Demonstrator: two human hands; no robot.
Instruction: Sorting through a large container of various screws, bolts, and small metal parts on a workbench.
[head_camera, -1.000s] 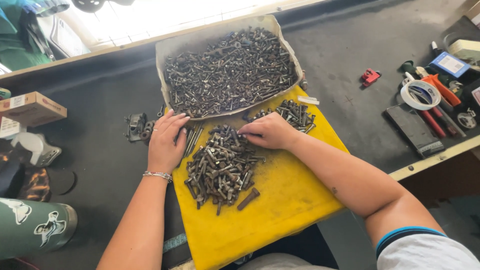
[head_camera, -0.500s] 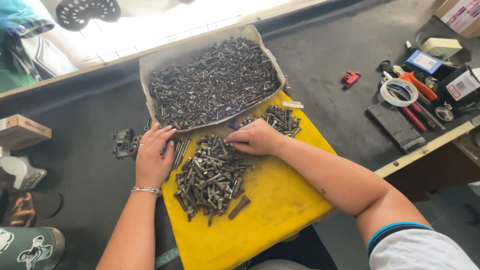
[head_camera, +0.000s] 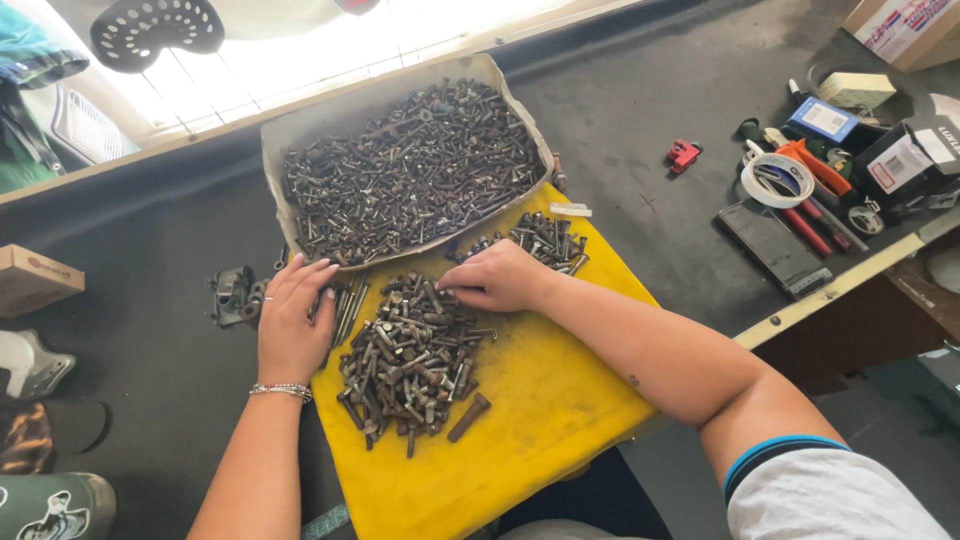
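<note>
Both hands have barely shifted: left hand flat, right hand pinching bolts.

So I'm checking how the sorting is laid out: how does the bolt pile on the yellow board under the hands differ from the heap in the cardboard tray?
The pile on the yellow board is smaller and compact; the heap in the cardboard tray is much larger and spread wide. The board pile lies loose on a flat yellow surface, while the tray heap sits inside raised cardboard edges. The right hand touches the board pile; neither hand touches the tray heap. Both are dark, rusty bolts and screws.
</note>
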